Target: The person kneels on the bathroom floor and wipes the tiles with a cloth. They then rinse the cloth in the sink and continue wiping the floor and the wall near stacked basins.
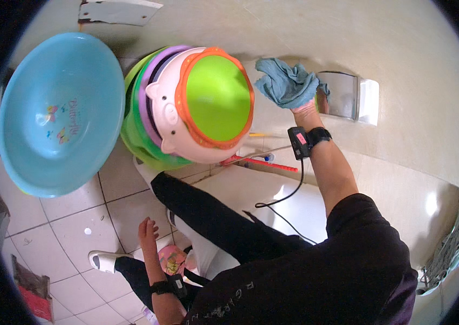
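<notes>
A teal cloth (286, 83) is bunched over my right hand (305, 109), which reaches out against the pale wall. Just beside it, a shiny metal holder (339, 95) is fixed to the wall. Low over the floor, my left hand (148, 231) hangs with slightly curled fingers and nothing in them. Ahead of me stands a stack of plastic basins, topped by a green-and-orange one (219, 101) and a pink pig-faced one (168, 115). To their left is a large blue basin (63, 113) with butterfly prints. Both wrists carry strapped black devices.
Red and yellow rods, one a red ribbed stick (270, 163), lie by a white ledge (294, 195) below the wall. A pink patterned item (171, 260) is near my legs. Mop strands (448, 239) hang at the far right. A red dustpan-like object (36, 300) is at lower left.
</notes>
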`<act>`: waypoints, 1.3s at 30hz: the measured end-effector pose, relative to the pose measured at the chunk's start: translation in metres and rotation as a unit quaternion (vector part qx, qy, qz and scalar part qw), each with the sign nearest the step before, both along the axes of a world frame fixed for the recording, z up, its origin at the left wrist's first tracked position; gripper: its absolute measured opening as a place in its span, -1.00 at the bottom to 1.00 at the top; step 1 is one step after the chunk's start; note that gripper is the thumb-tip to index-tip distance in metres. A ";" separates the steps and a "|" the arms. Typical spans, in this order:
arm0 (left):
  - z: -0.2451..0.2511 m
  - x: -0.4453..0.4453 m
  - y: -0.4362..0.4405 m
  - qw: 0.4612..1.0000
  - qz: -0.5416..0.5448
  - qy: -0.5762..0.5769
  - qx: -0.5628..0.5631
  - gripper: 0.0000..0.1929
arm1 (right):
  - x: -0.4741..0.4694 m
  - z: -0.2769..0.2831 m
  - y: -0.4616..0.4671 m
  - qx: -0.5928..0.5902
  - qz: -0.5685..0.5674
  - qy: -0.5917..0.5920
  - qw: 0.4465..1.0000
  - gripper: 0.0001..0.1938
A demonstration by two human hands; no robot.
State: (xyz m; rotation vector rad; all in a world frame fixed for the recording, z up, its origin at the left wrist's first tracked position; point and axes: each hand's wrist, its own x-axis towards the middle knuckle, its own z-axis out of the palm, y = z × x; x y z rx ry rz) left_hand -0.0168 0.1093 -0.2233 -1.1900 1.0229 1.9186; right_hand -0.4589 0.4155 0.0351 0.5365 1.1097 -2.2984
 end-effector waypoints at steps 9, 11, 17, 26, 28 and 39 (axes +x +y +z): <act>-0.022 0.017 0.024 0.996 -0.058 -0.074 -0.003 -0.58 | -0.036 -0.051 0.053 0.100 -0.068 0.001 0.993 -0.41; -0.018 0.022 0.027 0.991 -0.081 -0.102 -0.005 -0.57 | -0.033 -0.054 0.050 0.036 -0.042 -0.012 0.998 -0.39; -0.002 0.027 0.027 0.994 -0.078 -0.081 -0.018 -0.43 | -0.084 -0.052 0.041 0.317 -0.328 0.026 0.889 -0.40; -0.015 0.056 0.040 0.993 -0.073 -0.087 -0.020 -0.49 | -0.143 -0.039 0.017 0.838 0.546 0.008 0.008 -0.70; -0.020 0.064 0.036 0.993 -0.033 -0.110 -0.022 -0.54 | -0.142 -0.067 0.020 0.844 0.532 0.047 0.044 -0.70; -0.011 0.080 0.016 0.977 -0.019 -0.183 -0.112 -0.66 | -0.138 -0.185 0.066 0.835 0.493 0.094 0.225 -0.37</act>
